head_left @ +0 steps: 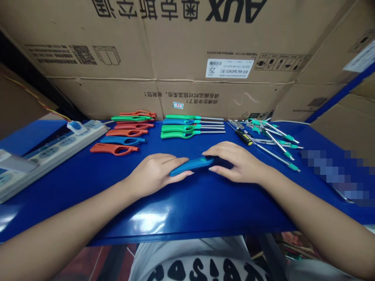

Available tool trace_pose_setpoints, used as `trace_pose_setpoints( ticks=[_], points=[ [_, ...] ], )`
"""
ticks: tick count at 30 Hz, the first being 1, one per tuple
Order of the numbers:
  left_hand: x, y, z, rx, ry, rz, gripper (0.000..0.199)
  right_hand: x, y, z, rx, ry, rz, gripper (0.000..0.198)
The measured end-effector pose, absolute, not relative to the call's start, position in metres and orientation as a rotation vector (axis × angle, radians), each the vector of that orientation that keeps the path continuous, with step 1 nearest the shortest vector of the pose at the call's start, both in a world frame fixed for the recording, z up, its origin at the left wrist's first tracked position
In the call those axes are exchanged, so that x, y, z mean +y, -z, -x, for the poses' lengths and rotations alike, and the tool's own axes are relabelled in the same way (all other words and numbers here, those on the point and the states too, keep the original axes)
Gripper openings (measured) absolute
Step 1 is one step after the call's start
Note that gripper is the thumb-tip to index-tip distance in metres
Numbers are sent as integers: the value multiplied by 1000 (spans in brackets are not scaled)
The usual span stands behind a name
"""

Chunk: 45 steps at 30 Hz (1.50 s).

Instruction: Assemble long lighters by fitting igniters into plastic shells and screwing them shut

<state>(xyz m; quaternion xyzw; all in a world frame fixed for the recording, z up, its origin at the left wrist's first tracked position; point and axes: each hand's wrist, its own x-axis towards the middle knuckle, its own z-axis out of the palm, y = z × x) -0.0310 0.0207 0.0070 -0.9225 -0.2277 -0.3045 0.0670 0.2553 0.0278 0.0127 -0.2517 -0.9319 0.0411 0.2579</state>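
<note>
A blue lighter handle (191, 166) is held above the table in front of me, lying nearly level with its right end slightly higher. My left hand (159, 169) is closed on its left end, between thumb and fingers. At the right end, my right hand (234, 162) curls its fingers and thumb around the tip, partly hiding it. Beyond my left hand lie several orange, blue and green lighter handles without metal tubes, among them an orange handle (101, 148). In the middle, several lighters with metal tubes are lined up, including a green lighter (172, 134).
Metal tubes with teal ends (278, 142) lie in a loose pile at the right, beside a black and yellow screwdriver (243, 137). A white power strip (55, 154) runs along the left. Cardboard (131, 70) walls the back of the blue table (205, 210).
</note>
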Motion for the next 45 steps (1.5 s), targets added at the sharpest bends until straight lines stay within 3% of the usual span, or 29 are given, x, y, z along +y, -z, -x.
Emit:
trace_pose_setpoints(
  ticks=[5, 12, 19, 25, 33, 40, 45],
  points=[
    [17, -7, 29, -725, 1011, 2828, 34, 22, -8, -249, -2392, 101, 562, 13],
    [14, -9, 28, -729, 1019, 2808, 35, 20, -11, -248, -2381, 142, 556, 15],
    [16, -10, 29, -745, 1000, 2847, 33, 18, -12, -245, -2409, -81, 587, 20],
    [17, -5, 27, -881, 907, 2920, 36, 19, -10, -245, -2393, 69, 644, 15],
    [3, -2, 16, -1035, 731, 3055, 31, 8, -5, -229, -2468, 190, 686, 24],
    [19, -6, 27, -1119, 737, 2980, 35, 34, -25, -267, -2526, 264, 1001, 41],
    [24, -7, 30, -1117, 753, 2967, 36, 50, -27, -297, -2589, 230, 1134, 22]
  ],
)
